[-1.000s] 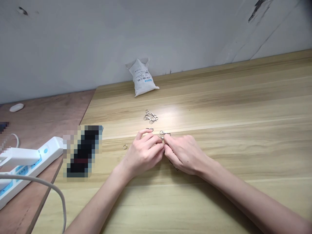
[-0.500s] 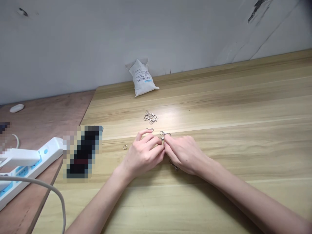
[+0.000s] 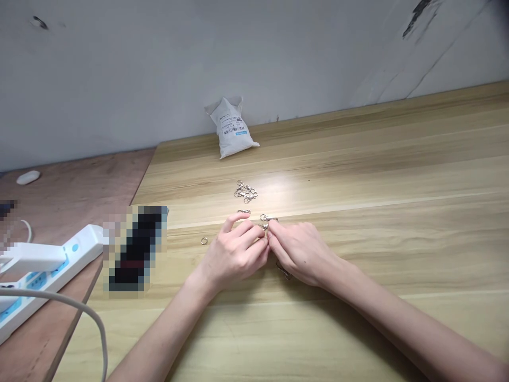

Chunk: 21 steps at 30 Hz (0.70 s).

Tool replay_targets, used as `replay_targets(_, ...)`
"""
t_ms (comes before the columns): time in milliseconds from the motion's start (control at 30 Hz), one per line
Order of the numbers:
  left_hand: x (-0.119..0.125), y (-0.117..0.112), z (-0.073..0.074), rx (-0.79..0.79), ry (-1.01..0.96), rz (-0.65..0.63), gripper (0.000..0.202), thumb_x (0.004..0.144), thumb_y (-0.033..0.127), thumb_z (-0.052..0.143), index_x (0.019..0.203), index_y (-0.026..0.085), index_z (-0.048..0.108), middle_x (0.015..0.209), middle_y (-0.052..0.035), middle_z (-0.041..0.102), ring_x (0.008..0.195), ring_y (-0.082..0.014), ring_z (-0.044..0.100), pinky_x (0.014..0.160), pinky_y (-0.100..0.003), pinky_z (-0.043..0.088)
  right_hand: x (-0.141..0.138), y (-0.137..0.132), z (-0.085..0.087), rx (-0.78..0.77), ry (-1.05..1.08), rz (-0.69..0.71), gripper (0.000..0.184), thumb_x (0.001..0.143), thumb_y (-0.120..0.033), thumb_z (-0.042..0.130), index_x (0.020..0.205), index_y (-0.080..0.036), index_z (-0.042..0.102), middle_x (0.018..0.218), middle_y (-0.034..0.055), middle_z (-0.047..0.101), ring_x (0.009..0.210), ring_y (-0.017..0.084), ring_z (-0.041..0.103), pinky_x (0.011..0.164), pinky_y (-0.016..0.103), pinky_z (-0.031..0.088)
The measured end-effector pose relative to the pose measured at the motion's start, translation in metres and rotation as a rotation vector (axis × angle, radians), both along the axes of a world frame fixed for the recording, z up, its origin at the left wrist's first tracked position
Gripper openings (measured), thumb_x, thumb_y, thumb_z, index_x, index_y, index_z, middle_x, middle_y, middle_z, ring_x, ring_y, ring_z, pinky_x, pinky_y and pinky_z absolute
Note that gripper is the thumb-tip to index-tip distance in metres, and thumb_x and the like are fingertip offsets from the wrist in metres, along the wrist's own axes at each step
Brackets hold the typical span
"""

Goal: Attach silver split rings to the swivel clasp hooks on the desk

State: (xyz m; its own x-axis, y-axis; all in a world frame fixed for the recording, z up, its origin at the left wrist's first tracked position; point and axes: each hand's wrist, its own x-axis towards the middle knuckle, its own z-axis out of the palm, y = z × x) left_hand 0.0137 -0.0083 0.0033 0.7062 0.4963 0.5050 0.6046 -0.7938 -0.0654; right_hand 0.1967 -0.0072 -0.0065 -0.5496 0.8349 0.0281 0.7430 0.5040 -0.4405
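Note:
My left hand (image 3: pixel 239 248) and my right hand (image 3: pixel 296 244) meet at the fingertips over the table. Both are closed in a pinch. A small silver metal piece, seemingly a swivel clasp (image 3: pixel 263 226), shows at the fingertips of my right hand; most of it is hidden. What my left fingers pinch is covered. Just beyond the hands lies another swivel clasp with a ring (image 3: pixel 269 218). One more metal clasp (image 3: pixel 244 211) is by my raised left index finger, and a metal piece (image 3: pixel 283 270) shows partly under my right hand. A loose split ring (image 3: pixel 204 241) lies to the left.
A small pile of silver clasps (image 3: pixel 245 193) lies farther back. Behind it a white labelled packet (image 3: pixel 234 130) leans at the wall. To the left are a blurred dark phone-like thing (image 3: pixel 137 248), a white power strip (image 3: pixel 85 244), a grey cable (image 3: pixel 89 310) and a white case (image 3: pixel 28 177).

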Motion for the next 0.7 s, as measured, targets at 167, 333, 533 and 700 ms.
replay_targets(167,0.0005,0.0002,0.0006,0.015,0.007,-0.006,0.015,0.085,0.012,0.057,0.072,0.019,0.057,0.072,0.0021,0.068,0.066,-0.0121,0.059,0.093,-0.036,0.047,0.0,0.0005,-0.001,0.008,0.011,-0.006,0.023,0.096,-0.024,0.03,0.078,-0.02,0.044,0.059,-0.0021,0.054,0.048,0.012,0.025,0.052,0.029,0.014)
replay_targets(333,0.0012,0.0002,0.0007,0.013,-0.003,-0.007,0.015,0.085,0.012,0.057,0.072,0.019,0.057,0.072,0.0019,0.068,0.066,-0.0122,0.059,0.093,-0.037,0.048,0.0008,0.0002,-0.0012,0.01,0.018,-0.004,0.023,0.096,-0.023,0.031,0.078,-0.02,0.044,0.059,-0.0022,0.054,0.048,0.012,0.026,0.052,0.029,0.014)
replay_targets(533,0.0008,-0.0002,0.0001,0.0,0.004,-0.001,0.015,0.084,0.012,0.057,0.071,0.019,0.056,0.072,0.0019,0.068,0.067,-0.0123,0.059,0.094,-0.037,0.047,0.0007,-0.0003,-0.0007,0.005,0.031,-0.002,0.023,0.097,-0.023,0.03,0.077,-0.02,0.042,0.058,-0.0028,0.053,0.048,0.012,0.026,0.052,0.028,0.014)
replay_targets(700,0.0012,0.0,-0.0009,-0.014,-0.011,-0.002,0.016,0.084,0.011,0.057,0.071,0.02,0.056,0.073,0.0018,0.067,0.066,-0.0125,0.059,0.094,-0.037,0.047,0.0003,0.0001,-0.0012,0.003,0.037,-0.004,0.024,0.097,-0.024,0.03,0.077,-0.02,0.043,0.058,-0.0026,0.052,0.048,0.012,0.026,0.053,0.028,0.014)
